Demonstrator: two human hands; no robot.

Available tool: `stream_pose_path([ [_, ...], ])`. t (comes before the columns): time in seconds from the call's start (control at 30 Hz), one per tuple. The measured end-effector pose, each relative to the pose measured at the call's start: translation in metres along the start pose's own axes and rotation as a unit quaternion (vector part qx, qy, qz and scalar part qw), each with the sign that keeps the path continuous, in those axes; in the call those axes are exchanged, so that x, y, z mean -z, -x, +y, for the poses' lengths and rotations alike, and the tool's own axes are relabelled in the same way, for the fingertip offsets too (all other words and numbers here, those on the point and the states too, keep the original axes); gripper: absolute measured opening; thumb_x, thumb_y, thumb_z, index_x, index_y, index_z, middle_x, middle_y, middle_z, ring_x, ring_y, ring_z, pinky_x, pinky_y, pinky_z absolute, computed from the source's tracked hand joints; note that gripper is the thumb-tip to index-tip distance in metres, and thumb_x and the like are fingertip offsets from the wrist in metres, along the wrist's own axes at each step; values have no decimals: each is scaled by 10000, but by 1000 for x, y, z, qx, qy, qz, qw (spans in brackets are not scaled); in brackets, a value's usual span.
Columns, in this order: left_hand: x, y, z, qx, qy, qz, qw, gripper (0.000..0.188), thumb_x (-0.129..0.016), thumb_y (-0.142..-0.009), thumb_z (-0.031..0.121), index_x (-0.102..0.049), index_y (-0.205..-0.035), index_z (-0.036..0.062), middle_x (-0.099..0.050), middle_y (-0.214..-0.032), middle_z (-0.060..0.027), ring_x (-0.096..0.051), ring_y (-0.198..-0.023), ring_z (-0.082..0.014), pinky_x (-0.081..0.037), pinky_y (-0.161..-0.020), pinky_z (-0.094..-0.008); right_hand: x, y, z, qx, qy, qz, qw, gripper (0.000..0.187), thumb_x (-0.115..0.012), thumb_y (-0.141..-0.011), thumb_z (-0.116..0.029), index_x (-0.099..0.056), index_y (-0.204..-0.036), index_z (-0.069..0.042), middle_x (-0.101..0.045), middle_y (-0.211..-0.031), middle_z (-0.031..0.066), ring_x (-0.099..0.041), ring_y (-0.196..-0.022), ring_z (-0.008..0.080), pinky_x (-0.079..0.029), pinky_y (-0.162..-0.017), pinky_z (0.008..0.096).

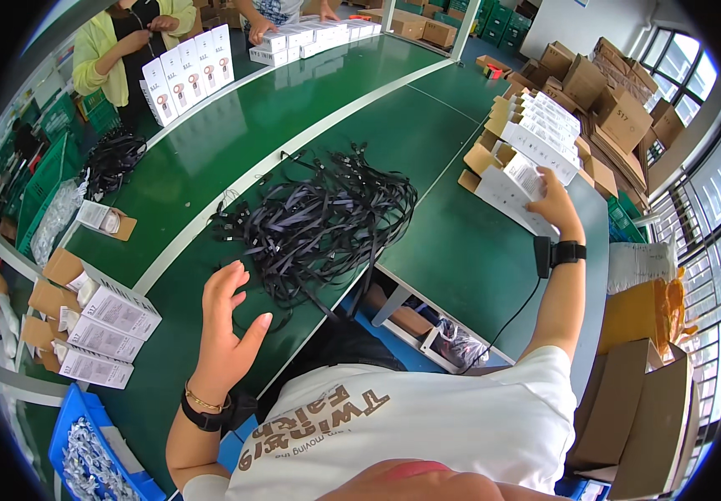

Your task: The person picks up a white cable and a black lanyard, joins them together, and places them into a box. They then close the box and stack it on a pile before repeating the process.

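Note:
At the right, my right hand (559,207) grips the near end of a white carton (506,194), with the thumb on one side and the fingers over its top. The carton lies on the green table with its brown flaps folded out at the far left end. Further white cartons (544,125) stand in a row behind it, flaps open too. My left hand (231,321) hovers with fingers apart and nothing in it. Just beyond it lies a tangled heap of black straps (319,221), some with small light ends.
Several open white cartons (110,326) stand at the left, near a blue bin (68,422) of small pale parts. A single carton (102,219) lies farther back. Across the table, two people work beside white cartons (185,75). Brown boxes (623,117) pile up at the right.

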State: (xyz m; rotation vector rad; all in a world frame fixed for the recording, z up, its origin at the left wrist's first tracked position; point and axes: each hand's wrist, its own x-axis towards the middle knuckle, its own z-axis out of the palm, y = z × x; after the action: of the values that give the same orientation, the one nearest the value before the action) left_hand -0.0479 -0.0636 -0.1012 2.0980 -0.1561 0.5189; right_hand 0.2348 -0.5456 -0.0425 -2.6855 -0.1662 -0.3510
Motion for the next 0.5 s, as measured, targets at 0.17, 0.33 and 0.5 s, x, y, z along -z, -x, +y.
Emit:
stream_pose_path([
  [0.17, 2, 3, -2, 13, -9, 10, 1000, 652, -639, -791, 11, -345, -1371, 60, -359, -1362, -143, -464, -1195, -269, -422, -959, -391, 30, -32, -3, 65, -23, 15, 997, 734, -757, -561, -49, -486, -1241, -108, -564, -1125, 158, -545, -1048, 301, -422, -939, 353],
  [0.33, 4, 6, -3, 13, 2, 19, 1000, 636, -636, -798, 19, -352, -1365, 59, -363, -1360, -143, -464, -1193, -265, -423, -955, -390, 39, -71, 37, 53, 136, 68, 987, 425, -656, -689, -69, -609, -1108, -123, -629, -1091, 108, -572, -1045, 301, -442, -918, 379],
  [0.5, 9, 9, -1, 14, -32, 31, 999, 575, -639, -802, 35, -404, -1326, 49, -381, -1347, -143, -475, -1178, -279, -423, -947, -384, -9, -66, 0, 110, 238, 127, 956, 242, -577, -794, -140, -679, -1009, -182, -643, -1071, 22, -573, -1025, 308, -458, -861, 421],
])
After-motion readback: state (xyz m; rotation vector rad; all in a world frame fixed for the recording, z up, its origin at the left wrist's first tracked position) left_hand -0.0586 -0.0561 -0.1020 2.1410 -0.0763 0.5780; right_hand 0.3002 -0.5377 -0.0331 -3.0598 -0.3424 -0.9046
